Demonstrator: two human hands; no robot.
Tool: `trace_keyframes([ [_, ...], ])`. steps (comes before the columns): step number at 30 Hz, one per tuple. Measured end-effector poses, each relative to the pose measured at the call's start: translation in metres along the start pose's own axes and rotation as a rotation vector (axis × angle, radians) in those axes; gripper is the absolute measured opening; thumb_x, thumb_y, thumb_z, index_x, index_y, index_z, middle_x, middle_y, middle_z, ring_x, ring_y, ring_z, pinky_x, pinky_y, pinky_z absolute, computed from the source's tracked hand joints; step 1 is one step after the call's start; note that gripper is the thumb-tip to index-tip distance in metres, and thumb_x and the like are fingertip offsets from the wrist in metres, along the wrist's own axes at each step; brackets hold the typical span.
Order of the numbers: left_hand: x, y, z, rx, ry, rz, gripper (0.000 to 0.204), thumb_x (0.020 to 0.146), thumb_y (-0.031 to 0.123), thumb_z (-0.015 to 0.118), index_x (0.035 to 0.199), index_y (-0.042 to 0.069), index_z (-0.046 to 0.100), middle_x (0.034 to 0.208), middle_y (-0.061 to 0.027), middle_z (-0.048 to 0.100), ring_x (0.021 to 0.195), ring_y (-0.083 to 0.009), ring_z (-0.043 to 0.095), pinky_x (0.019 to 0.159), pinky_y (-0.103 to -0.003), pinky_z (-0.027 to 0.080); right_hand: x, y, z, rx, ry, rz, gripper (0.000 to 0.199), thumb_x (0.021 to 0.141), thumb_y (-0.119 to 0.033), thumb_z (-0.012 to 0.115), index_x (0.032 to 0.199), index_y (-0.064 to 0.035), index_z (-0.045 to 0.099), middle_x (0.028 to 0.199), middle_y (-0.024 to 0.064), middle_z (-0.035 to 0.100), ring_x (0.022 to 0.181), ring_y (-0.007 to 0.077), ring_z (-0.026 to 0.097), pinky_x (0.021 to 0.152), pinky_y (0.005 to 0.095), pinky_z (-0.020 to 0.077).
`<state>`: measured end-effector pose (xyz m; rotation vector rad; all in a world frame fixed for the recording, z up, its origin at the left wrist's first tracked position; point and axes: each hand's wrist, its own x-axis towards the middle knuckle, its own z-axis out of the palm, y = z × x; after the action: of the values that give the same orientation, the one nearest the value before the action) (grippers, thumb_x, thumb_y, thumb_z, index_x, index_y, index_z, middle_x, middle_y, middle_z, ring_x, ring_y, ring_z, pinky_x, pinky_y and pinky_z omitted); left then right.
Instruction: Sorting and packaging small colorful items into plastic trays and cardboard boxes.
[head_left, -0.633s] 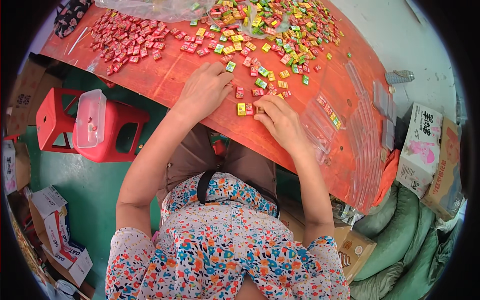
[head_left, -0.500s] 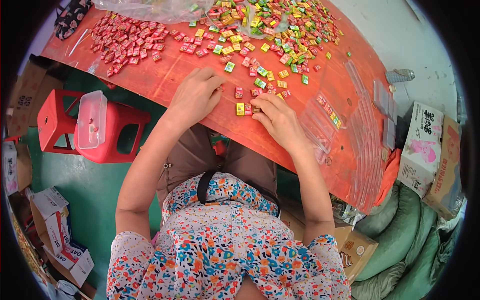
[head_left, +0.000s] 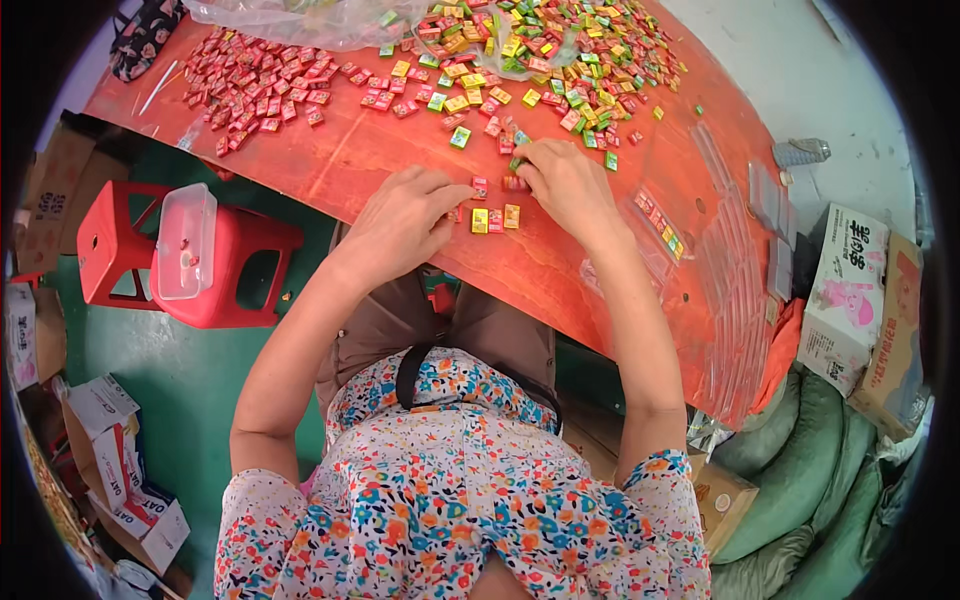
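My left hand [head_left: 405, 222] rests near the table's front edge. Its fingertips close on a small red box [head_left: 455, 214], which they partly cover. A little row beside it holds a yellow box [head_left: 480, 221], a red one [head_left: 496, 220] and an orange one [head_left: 512, 216]. Another red box [head_left: 480, 188] lies just behind the row, close to my left fingertips. Farther right, my right hand [head_left: 572, 192] pinches a small green box [head_left: 516, 164], mostly hidden by the fingers. Several more boxes lie around those fingertips.
Piles of small red boxes [head_left: 262, 85] and mixed-colour boxes [head_left: 590, 70] cover the far table. A plastic bag [head_left: 310, 22] lies there too. Clear plastic cases [head_left: 735, 290] line the right, one filled with a row of boxes [head_left: 658, 224]. Red stools [head_left: 235, 265] stand left.
My left hand has come nearer and right, to the row's left end. My right hand has left the row's right end, uncovering the orange box, and moved away to the green box.
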<state>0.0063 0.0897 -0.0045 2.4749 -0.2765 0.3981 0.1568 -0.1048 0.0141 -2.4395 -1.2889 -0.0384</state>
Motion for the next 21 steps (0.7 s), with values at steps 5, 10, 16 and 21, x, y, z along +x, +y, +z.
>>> trace_keyframes([
  [5, -0.003, 0.002, 0.005, -0.036, 0.018, 0.002, 0.039, 0.079, 0.006, 0.068, 0.118, 0.004, 0.063, 0.105, -0.0149, 0.064, 0.098, -0.0340, 0.059, 0.088, -0.043, 0.049, 0.010, 0.000, 0.003, -0.168, -0.022, -0.021, 0.021, 0.088, -0.017, 0.065, 0.108, -0.0089, 0.067, 0.099, 0.0113, 0.069, 0.090, 0.0311, 0.067, 0.074, 0.0427, 0.0544],
  [10, -0.003, 0.006, 0.008, -0.052, -0.004, -0.016, 0.041, 0.079, 0.007, 0.069, 0.119, 0.004, 0.063, 0.108, -0.0152, 0.064, 0.100, -0.0346, 0.059, 0.089, -0.043, 0.049, 0.002, -0.002, 0.003, -0.057, 0.094, 0.073, 0.022, 0.082, -0.016, 0.066, 0.101, -0.0057, 0.067, 0.093, 0.0124, 0.069, 0.082, 0.0303, 0.069, 0.070, 0.0424, 0.0551],
  [16, 0.006, -0.004, 0.004, -0.098, 0.093, -0.042, 0.042, 0.082, 0.008, 0.069, 0.123, 0.005, 0.063, 0.116, -0.0174, 0.062, 0.111, -0.0344, 0.060, 0.093, -0.041, 0.051, -0.047, -0.019, -0.006, 0.328, 0.157, 0.390, 0.021, 0.078, -0.014, 0.070, 0.095, -0.0015, 0.068, 0.079, 0.0124, 0.069, 0.069, 0.0223, 0.069, 0.066, 0.0355, 0.0559],
  [21, 0.040, -0.037, 0.012, 0.134, 0.234, 0.011, 0.024, 0.085, 0.004, 0.060, 0.109, 0.003, 0.064, 0.105, -0.0155, 0.062, 0.098, -0.0351, 0.061, 0.084, -0.044, 0.051, -0.056, -0.028, 0.005, 0.333, 0.111, 0.402, 0.022, 0.080, -0.016, 0.072, 0.095, -0.0008, 0.068, 0.080, 0.0134, 0.070, 0.071, 0.0233, 0.070, 0.067, 0.0356, 0.0561],
])
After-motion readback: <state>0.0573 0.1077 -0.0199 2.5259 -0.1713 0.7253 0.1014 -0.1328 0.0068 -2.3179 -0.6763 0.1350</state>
